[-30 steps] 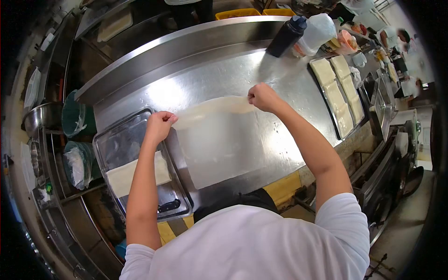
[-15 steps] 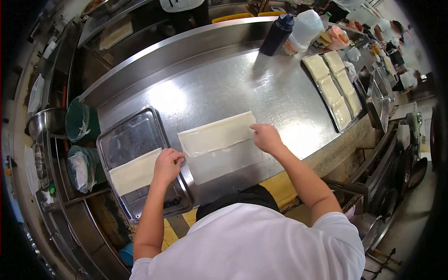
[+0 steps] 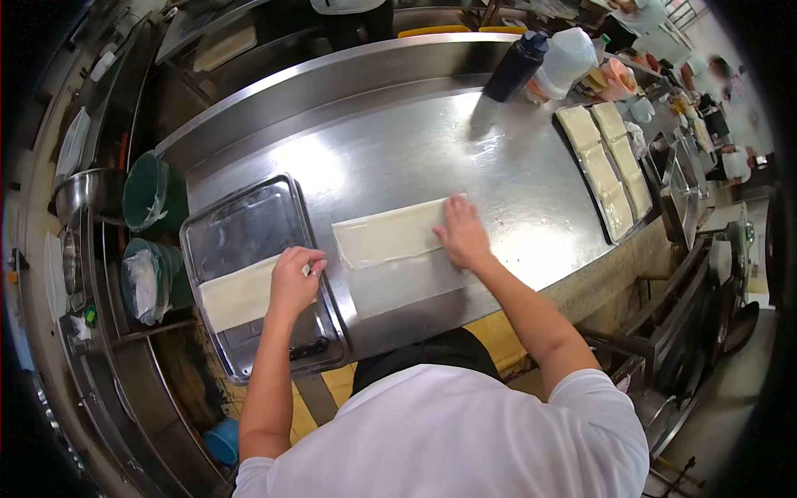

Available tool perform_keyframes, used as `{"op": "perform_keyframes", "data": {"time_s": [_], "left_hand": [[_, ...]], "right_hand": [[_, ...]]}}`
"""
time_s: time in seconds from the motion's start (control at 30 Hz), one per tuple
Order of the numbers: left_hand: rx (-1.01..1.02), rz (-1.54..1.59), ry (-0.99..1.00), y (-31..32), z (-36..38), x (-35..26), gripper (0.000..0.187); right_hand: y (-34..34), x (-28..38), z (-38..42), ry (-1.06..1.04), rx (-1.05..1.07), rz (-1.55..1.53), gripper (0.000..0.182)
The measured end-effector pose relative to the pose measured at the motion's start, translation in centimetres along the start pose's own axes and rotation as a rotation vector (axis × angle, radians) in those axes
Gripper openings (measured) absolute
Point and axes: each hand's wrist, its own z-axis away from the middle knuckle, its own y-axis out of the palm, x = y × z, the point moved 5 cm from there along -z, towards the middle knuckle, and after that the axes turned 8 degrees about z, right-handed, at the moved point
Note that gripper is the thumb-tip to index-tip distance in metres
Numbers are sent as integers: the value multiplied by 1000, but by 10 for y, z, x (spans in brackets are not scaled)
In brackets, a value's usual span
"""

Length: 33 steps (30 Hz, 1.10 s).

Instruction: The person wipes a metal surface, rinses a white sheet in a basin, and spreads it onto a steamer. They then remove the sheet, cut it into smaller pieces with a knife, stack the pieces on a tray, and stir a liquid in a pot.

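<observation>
A pale rectangular dough sheet (image 3: 386,236), with what looks like clear film along its edges, lies flat on the steel table (image 3: 398,170). My right hand (image 3: 462,234) rests palm down on its right end, fingers stretched out. To the left, my left hand (image 3: 295,278) hovers over the right side of a metal tray (image 3: 249,226). Its thumb and fingertips are pinched together, and whatever is between them is too small to make out. Partly behind that hand, a second pale dough sheet (image 3: 237,296) lies across the tray. A black handle (image 3: 309,349) shows near the tray's front.
A dark tray with pale dough pieces (image 3: 596,170) in two rows sits at the table's right end. Along the back stand a dark bottle (image 3: 515,70) and a whitish plastic container (image 3: 567,60). Green bins (image 3: 149,195) stand left of the table.
My right hand has gone from a closed pinch at the sheet's right edge to lying flat on its end. My left hand has drawn slightly back from the sheet's left end. The view has shifted a little.
</observation>
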Motion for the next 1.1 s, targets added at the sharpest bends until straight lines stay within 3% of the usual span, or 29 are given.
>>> {"op": "perform_keyframes", "data": {"time_s": [0.23, 0.37, 0.47, 0.6, 0.67, 0.77, 1.0, 1.1], "left_hand": [[-2, -51, -92, 19, -50, 13, 18], [-10, -119, -43, 54, -74, 42, 21], [83, -192, -67, 72, -80, 48, 20], [251, -288, -171, 80, -86, 42, 20], [284, -334, -135, 82, -91, 43, 21], [386, -279, -226, 87, -96, 47, 23], [486, -205, -267, 75, -98, 39, 22], [446, -183, -237, 61, -95, 24, 19]], "right_hand": [[4, 184, -26, -311, -88, -138, 78], [-8, 234, -32, -388, -39, -193, 76], [2, 199, -26, -290, -94, -205, 76], [4, 72, -4, -106, -141, -59, 72], [8, 5, 0, 121, -69, 45, 69], [-1, -32, -6, 207, -96, 109, 64], [-56, 108, -76, -90, -142, -395, 42], [-51, 146, -109, -234, 305, -374, 47]]}}
